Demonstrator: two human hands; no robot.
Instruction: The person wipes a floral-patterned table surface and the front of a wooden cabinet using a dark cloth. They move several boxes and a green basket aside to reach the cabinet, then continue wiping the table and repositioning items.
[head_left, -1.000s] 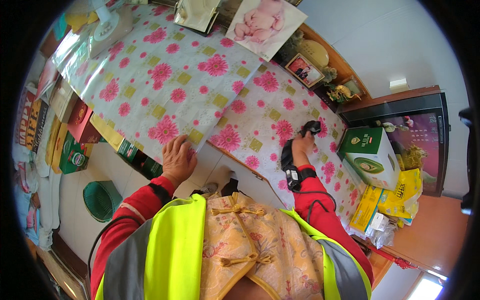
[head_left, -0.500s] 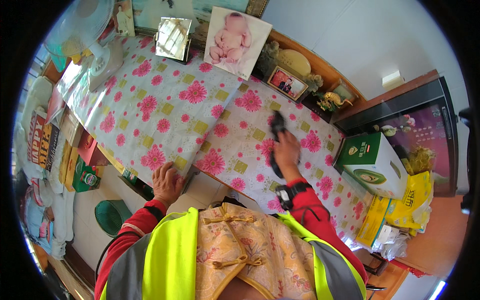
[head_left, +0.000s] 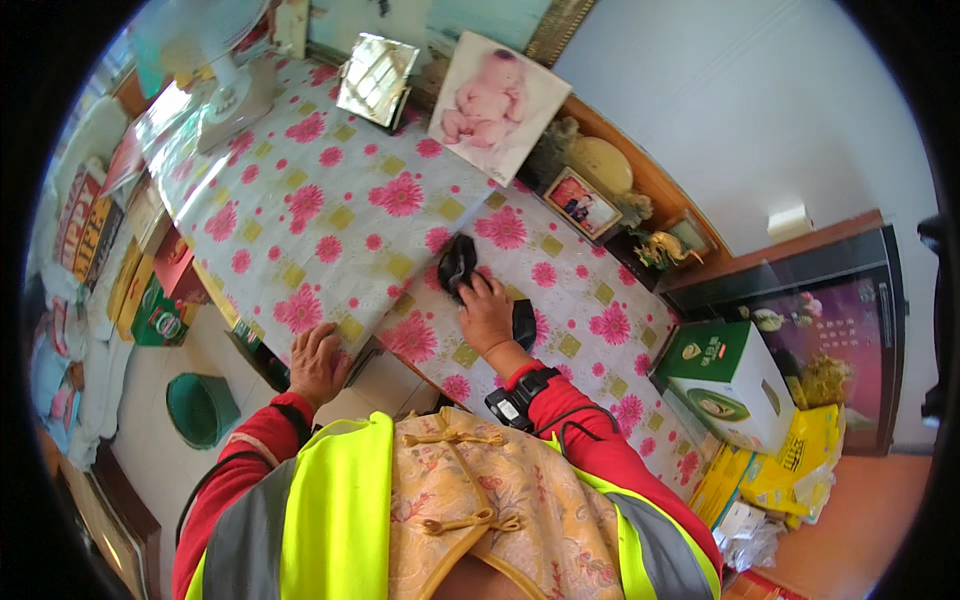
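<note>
My right hand holds a crumpled black cloth flat against the flower-patterned tablecloth. Part of the cloth sticks out past the wrist side of the hand. It lies close to the step where the higher left surface meets the lower right one. At the near edge of the left surface rests my left hand, fingers loosely spread over the patterned cover, with nothing in them.
Along the back stand a mirror, a baby picture, a framed photo and a golden ornament. A white fan is far left. A green-white box and yellow packages sit right. A green bin is below left.
My right hand has swept the black cloth leftward across the lower surface, toward the step. My left hand stays at the edge. The whole view has tilted slightly.
</note>
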